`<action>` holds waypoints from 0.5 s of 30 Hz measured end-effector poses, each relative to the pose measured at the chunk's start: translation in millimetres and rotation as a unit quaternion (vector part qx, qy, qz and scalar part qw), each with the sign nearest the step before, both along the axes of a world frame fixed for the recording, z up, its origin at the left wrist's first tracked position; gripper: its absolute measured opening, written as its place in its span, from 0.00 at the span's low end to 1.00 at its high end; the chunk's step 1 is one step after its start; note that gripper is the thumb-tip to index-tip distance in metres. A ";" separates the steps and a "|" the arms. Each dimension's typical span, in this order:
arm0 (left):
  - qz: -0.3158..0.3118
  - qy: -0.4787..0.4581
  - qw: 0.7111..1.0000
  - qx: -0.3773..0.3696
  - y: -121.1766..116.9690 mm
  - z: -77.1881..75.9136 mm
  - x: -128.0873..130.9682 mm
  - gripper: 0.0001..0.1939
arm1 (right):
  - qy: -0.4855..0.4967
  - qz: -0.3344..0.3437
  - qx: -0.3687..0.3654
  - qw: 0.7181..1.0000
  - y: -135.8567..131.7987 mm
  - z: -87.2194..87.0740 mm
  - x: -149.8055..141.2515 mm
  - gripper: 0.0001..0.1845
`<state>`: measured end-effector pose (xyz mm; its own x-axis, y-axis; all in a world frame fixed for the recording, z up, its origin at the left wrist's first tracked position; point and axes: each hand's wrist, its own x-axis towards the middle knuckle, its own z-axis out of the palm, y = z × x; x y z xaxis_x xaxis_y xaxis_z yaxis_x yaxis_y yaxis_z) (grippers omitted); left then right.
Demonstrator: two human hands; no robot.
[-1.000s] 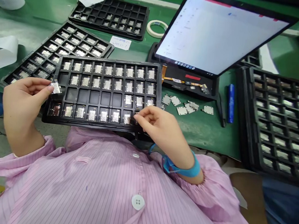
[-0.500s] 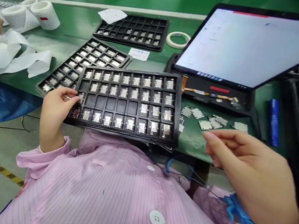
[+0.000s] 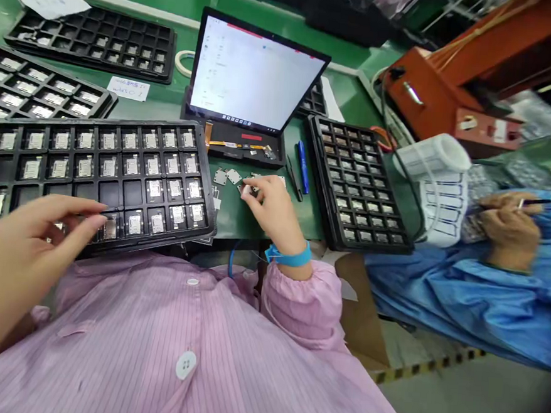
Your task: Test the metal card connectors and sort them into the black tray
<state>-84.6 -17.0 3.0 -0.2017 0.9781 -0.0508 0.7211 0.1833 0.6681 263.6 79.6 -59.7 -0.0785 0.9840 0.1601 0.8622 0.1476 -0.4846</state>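
Note:
Over the front tray of small silver card-slot parts, my left hand has thumb and index fingertip close together. One such part sits in a pocket beside those fingertips; whether anything is between them I cannot make out. My right hand, with a blue band on its wrist, reaches down to the loose small metal plates on the green bench. Its thumb and index finger are pinched on one plate, mostly hidden by the fingers. Several tray pockets hold no part.
Behind the plates stands a tablet-like screen on a black base. A blue marker and black tweezers lie right of it. Farther right are stacked trays and a co-worker's hands. More trays occupy the left.
The view has swung right, bringing the right-hand trays and co-worker into sight. My right hand has moved forward onto the metal plates. My left hand has shifted right along the front tray.

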 end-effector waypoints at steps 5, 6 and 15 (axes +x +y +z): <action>-0.149 -0.029 0.988 -0.023 8.3 -0.4 38.3 0.14 | -0.050 0.053 0.014 0.997 -4.0 0.5 -2.2 0.10; -0.173 -0.047 0.983 -0.029 8.7 -3.9 40.7 0.14 | -0.052 0.062 0.017 0.997 -6.3 0.4 -0.6 0.10; -0.262 -0.312 0.892 -0.197 18.1 -18.2 94.3 0.15 | 0.044 0.096 0.180 0.978 -48.5 -0.3 -14.7 0.15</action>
<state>9.7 1.1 -15.2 0.4663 0.8108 -0.3537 0.2868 0.2396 0.9275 248.9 31.1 -60.1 -0.2271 0.8309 0.5079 0.7584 0.4781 -0.4430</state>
